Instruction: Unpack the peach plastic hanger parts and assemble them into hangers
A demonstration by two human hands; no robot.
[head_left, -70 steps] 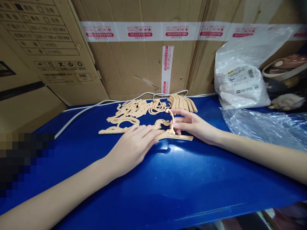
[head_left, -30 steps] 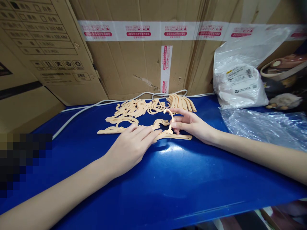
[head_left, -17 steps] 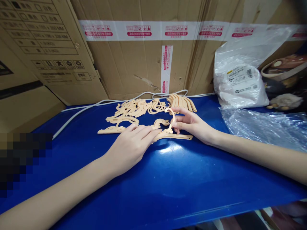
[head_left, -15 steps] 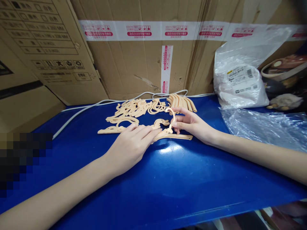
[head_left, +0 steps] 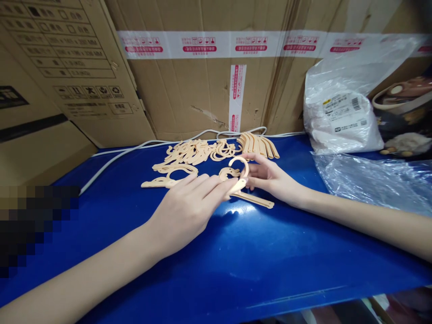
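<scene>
My left hand [head_left: 189, 204] is closed on a beige plastic hanger arm [head_left: 238, 186], whose pale end sticks out past the fingertips. Between the thumb and fingers of my right hand [head_left: 270, 179] is a curved beige hanger hook [head_left: 246, 166], its open curve facing left. The hook's lower end meets the end of the arm; whether they are joined is hidden by the fingers. A straight beige bar [head_left: 258, 200] slants down to the right below. Behind the hands lies another curved hook piece [head_left: 224, 172]. Hanger parts [head_left: 153, 184] lie left of my left hand, partly covered by it.
On the blue table [head_left: 236, 265], a heap of small beige pieces [head_left: 191, 152], a cluster of hooks [head_left: 221, 150] and a row of curved arms [head_left: 258, 146] lie at the back. White cables [head_left: 111, 165] run along cardboard boxes [head_left: 189, 90]. Plastic bags [head_left: 342, 121] stand right.
The hook has turned so its curve shows more openly. The hanger arm's end is raised and tilted up in my left fingers. The view has shifted slightly.
</scene>
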